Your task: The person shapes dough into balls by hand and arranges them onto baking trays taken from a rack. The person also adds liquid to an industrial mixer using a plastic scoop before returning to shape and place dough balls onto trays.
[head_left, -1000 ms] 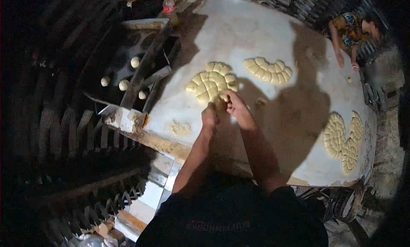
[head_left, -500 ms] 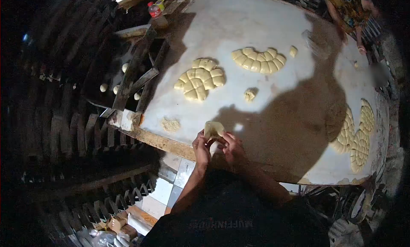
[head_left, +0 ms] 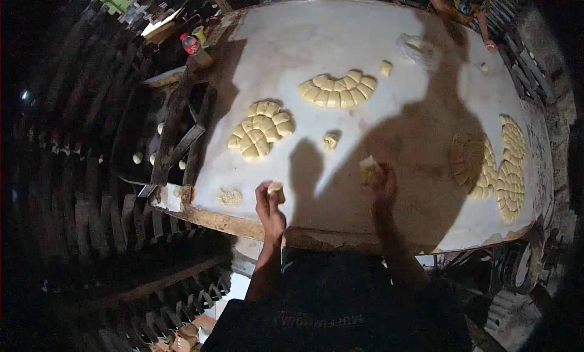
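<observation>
My left hand (head_left: 270, 211) is closed on a small piece of dough (head_left: 277, 188) above the table's near edge. Farther right, in my shadow, my right hand (head_left: 384, 184) grips another piece of dough (head_left: 367, 164). A pile of pale crumbs or flakes (head_left: 230, 198) lies left of my left hand. Beyond the hands sits a small lump of dough (head_left: 330, 140). Two cut slabs of dough, a rounded one (head_left: 258, 130) and an arched one (head_left: 338, 90), rest farther back, scored into several portions.
More scored dough (head_left: 510, 169) covers the right side of the table (head_left: 267, 54). A wooden frame over a dark tray (head_left: 143, 173) with several dough balls stands left. A red-capped bottle (head_left: 190, 44) is at the back left. Another person's hand (head_left: 490, 46) is at the far right.
My hands were together on one piece of dough; now they are apart, each with a piece. The right hand moved right and forward, the left slightly left. The view has shifted.
</observation>
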`<state>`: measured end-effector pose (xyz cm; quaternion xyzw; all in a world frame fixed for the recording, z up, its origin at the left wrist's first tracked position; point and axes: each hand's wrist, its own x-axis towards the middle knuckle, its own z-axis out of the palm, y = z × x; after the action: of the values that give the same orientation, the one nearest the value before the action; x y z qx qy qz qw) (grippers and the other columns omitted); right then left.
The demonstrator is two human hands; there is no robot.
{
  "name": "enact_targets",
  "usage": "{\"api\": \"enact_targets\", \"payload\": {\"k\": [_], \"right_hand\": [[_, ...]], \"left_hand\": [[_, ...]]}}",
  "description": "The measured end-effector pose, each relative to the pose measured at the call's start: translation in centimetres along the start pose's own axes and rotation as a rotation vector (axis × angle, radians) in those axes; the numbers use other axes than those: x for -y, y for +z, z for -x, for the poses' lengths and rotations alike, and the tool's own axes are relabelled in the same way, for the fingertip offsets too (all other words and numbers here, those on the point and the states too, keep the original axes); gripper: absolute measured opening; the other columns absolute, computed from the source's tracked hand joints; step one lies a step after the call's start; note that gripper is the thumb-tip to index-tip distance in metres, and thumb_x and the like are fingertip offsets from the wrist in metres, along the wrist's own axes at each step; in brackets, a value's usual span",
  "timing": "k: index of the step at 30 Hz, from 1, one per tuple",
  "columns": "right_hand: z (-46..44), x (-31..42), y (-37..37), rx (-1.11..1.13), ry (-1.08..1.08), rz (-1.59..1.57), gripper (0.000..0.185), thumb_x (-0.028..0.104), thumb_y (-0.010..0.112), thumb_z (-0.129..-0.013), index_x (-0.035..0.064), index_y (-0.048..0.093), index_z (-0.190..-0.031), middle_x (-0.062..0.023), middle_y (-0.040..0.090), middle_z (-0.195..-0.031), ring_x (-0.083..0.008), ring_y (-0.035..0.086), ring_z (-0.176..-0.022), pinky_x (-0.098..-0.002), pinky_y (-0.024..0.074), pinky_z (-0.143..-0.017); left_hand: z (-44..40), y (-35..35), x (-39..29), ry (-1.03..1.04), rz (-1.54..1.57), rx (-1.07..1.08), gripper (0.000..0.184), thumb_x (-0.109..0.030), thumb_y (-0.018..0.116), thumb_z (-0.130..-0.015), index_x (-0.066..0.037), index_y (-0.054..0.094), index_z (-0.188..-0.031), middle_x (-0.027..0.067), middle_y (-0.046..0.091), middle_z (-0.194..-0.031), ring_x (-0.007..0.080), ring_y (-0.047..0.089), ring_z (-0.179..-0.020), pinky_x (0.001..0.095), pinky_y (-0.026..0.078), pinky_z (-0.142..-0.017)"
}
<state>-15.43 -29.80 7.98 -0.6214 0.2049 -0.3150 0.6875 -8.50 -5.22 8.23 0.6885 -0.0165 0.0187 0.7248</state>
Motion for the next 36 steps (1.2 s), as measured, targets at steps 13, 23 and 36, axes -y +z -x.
{"api": "enact_targets", "payload": {"k": [13, 23, 36], "right_hand": [[3.5, -6.8, -0.8, 0.851, 0.024, 1.303, 0.046, 0.028, 0.054, -0.086, -0.0070, 0.049, -0.117, -0.0313, 0.035, -0.131, -0.0469, 0.023, -0.129, -0.0556, 0.0213, -0.107], [0.6, -7.3, -5.2, 0.717, -0.088, 1.222, 0.050, 0.019, 0.055, -0.083, -0.0111, 0.043, -0.120, -0.0340, 0.038, -0.129, -0.0516, 0.030, -0.125, -0.0548, 0.0256, -0.106], [-2.6, -5.9, -4.6, 0.681, -0.034, 1.227, 0.041, 0.012, 0.057, -0.083, -0.0089, 0.045, -0.116, -0.0285, 0.044, -0.121, -0.0441, 0.041, -0.118, -0.0590, 0.0271, -0.104]], "left_hand": [[-1.5, 3.3, 5.6, 0.212, -0.950, 0.622, 0.038, -0.029, 0.059, -0.084, -0.005, 0.057, -0.113, 0.0181, 0.049, -0.124, 0.0346, 0.044, -0.111, 0.0517, 0.031, -0.094], [-3.7, -2.7, 7.4, 0.720, -1.192, 0.901, 0.019, -0.018, 0.058, -0.075, -0.007, 0.059, -0.090, 0.0143, 0.056, -0.086, 0.0355, 0.054, -0.084, 0.0530, 0.041, -0.082], [-7.1, -2.6, 14.4, 0.352, -0.406, 0.615, 0.019, -0.016, 0.059, -0.077, -0.009, 0.062, -0.094, 0.0097, 0.061, -0.094, 0.0290, 0.057, -0.088, 0.0408, 0.044, -0.081]]}}
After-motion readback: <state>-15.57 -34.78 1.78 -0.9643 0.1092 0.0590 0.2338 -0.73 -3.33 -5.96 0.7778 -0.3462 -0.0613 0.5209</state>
